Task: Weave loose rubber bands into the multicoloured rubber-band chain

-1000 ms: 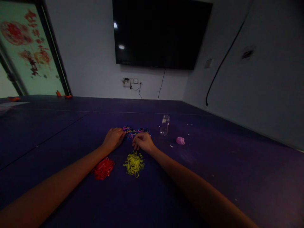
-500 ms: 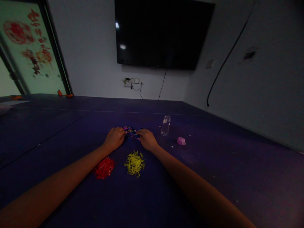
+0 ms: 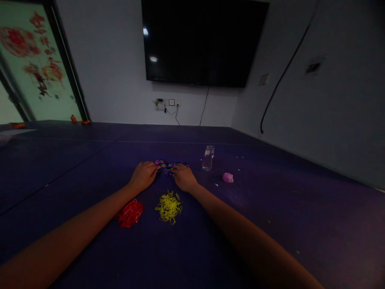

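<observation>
The multicoloured pile (image 3: 164, 166) of small loops, mixed in blue, pink and other tones, lies on the dark purple surface (image 3: 186, 257), ahead of the person and between the two hands. The left hand (image 3: 144, 175) sits at the pile's left end, its fingers bent together and their tips at the loops; whether they pinch any, I cannot tell. The right hand (image 3: 184, 177) comes in from the other side, its fingers bent over the right part of the pile and hiding some of it; again I cannot tell whether they are clamped on a loop.

Nearer the person, between the forearms, is a yellow pile (image 3: 169, 207) of loops, with a few at its edge lying loose. To its left and apart from it, a red pile (image 3: 131, 212) lies close beside the left forearm.

Beyond the right hand stands a clear bottle (image 3: 207, 159) with a whitish patch on its side. A pink lump (image 3: 227, 178) lies near it, further right, among small white scraps. Farther off, a large dark screen (image 3: 204, 42) hangs on the wall above some sockets (image 3: 166, 103).
</observation>
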Demonstrator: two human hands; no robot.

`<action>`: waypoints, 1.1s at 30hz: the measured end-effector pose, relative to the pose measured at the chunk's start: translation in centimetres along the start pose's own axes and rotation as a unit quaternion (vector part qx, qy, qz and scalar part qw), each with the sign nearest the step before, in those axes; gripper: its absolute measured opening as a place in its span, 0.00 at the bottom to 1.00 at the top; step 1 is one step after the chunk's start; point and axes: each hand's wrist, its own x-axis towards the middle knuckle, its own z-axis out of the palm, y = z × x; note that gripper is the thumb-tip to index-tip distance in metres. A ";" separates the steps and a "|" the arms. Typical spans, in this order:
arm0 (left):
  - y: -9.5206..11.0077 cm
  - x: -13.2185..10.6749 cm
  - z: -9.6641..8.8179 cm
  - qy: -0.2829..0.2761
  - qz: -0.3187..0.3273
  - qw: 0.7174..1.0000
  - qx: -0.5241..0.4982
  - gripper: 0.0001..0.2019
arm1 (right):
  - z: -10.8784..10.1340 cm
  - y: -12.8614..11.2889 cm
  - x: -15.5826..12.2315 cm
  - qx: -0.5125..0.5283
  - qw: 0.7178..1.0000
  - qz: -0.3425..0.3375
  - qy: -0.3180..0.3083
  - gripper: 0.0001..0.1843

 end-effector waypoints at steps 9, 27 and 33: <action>-0.2 0.1 0.2 0.000 0.004 1.000 0.005 0.11 | -0.4 -0.2 -0.1 -0.010 1.000 0.005 -0.012 0.18; -0.1 0.0 -0.1 -0.002 0.012 1.000 -0.012 0.09 | 0.0 0.6 0.2 0.307 0.936 0.059 0.163 0.16; 0.0 -0.1 -0.4 -0.013 0.007 1.000 -0.013 0.11 | 0.2 -0.8 0.2 0.535 0.841 0.076 0.021 0.13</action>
